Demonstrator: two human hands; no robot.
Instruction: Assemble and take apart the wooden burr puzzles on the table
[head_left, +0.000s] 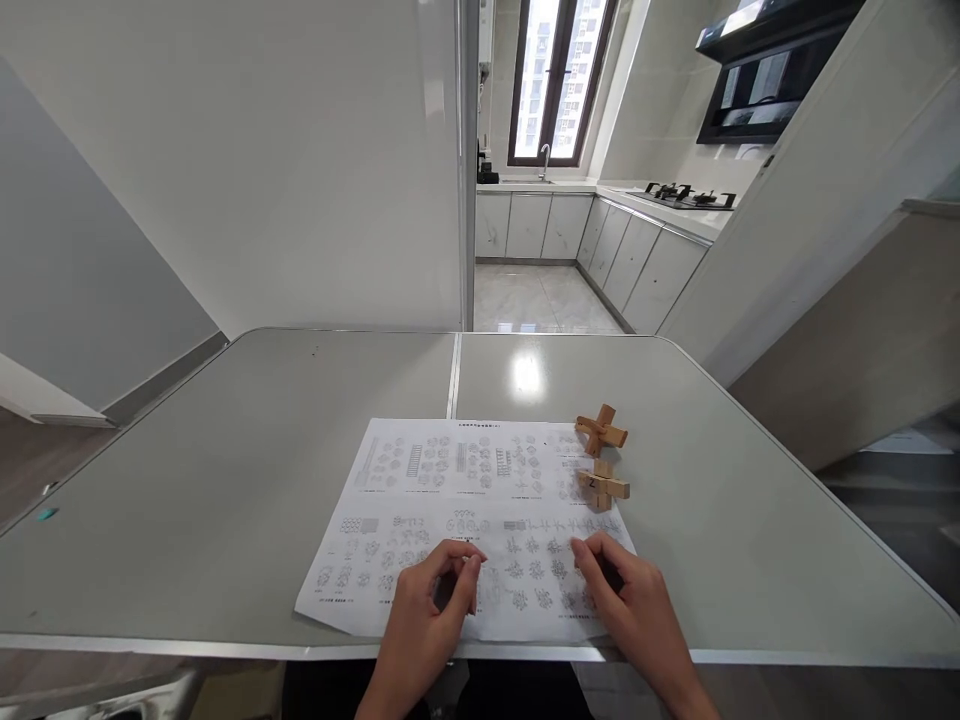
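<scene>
A printed instruction sheet (465, 500) with many small puzzle diagrams lies on the grey table (225, 480). My left hand (431, 610) rests on the sheet's near edge with its fingers curled loosely inward, holding nothing I can see. Likewise my right hand (630, 600) rests on the sheet's near right corner, fingers bent and together. Two wooden burr puzzles stand at the sheet's right edge: a cross-shaped one (601, 430) further away and a smaller one (602, 485) nearer, just beyond my right hand.
The table's front edge runs just under my wrists. A seam (453, 375) splits the tabletop down the middle. A white wall stands behind on the left. Beyond the doorway lies a kitchen with cabinets (540, 225), a sink, a hob (686, 195) and a window.
</scene>
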